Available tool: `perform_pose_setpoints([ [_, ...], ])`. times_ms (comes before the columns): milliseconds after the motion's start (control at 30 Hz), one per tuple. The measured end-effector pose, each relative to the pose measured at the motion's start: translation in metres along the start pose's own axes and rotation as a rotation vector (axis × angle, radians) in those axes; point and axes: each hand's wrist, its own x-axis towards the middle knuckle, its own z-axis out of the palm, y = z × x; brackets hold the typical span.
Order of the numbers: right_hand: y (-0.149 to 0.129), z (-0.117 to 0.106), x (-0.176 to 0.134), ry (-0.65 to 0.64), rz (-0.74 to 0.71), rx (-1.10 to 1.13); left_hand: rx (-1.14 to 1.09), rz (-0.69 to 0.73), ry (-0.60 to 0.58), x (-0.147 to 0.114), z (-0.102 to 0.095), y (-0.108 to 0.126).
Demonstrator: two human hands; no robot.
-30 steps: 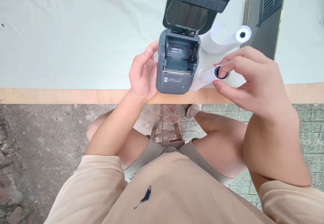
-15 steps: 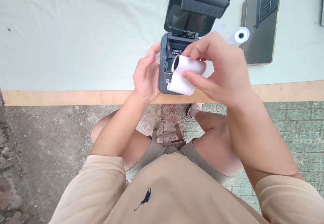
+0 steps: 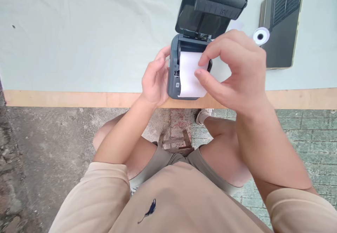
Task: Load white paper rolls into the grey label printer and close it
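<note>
A small dark grey label printer (image 3: pixel 173 68) stands at the table's front edge with its lid (image 3: pixel 201 22) raised. The paper roll (image 3: pixel 191 70) lies in its compartment, and the loose end of the paper hangs over the front. My left hand (image 3: pixel 156 77) grips the printer's left side, its fingers partly hidden behind the body. Over the right part of the roll is my right hand (image 3: pixel 237 68), its thumb and forefinger apart with a small gap between the tips. Whether those fingertips touch the paper I cannot tell.
A second white paper roll (image 3: pixel 260 36) rests beside a dark phone (image 3: pixel 283 33) at the right. A pale cloth (image 3: pixel 79 43) covers the table behind its bare wooden front edge (image 3: pixel 65 99). Beneath the table stands a wooden stool (image 3: pixel 175 141) between my legs.
The paper roll has gone from my right hand's grasp down into the printer's compartment. My right thumb and forefinger have come off it, while my left hand keeps its hold on the printer.
</note>
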Motion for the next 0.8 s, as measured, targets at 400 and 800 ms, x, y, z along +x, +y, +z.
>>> perform_pose_setpoints([
  [400, 0.001, 0.014, -0.008, -0.017, -0.065, -0.093, 0.240, 0.054, -0.057, 0.001, -0.014, -0.008],
  [800, 0.001, -0.005, -0.002, 0.361, 0.153, 0.253, 0.335, 0.066, -0.049, 0.004, -0.014, -0.009],
])
